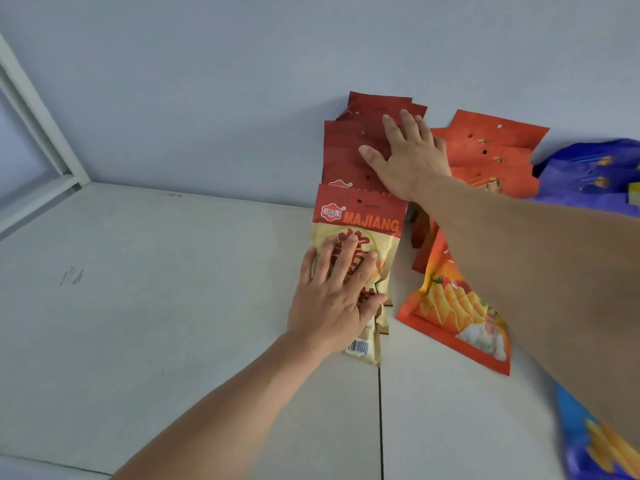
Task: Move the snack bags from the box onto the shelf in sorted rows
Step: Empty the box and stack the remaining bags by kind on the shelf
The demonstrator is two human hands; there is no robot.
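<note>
Red-topped bags lie overlapped in a row running toward 12 o'clock on the shelf, both hands flat and open, left hand on the front bag, right hand farther back; uneven pressing could skew them into the orange row.

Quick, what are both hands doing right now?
Left hand: open, fingers spread flat on the front MAJIANG bag.
Right hand: open, pressing the dark red bags behind it.
</note>
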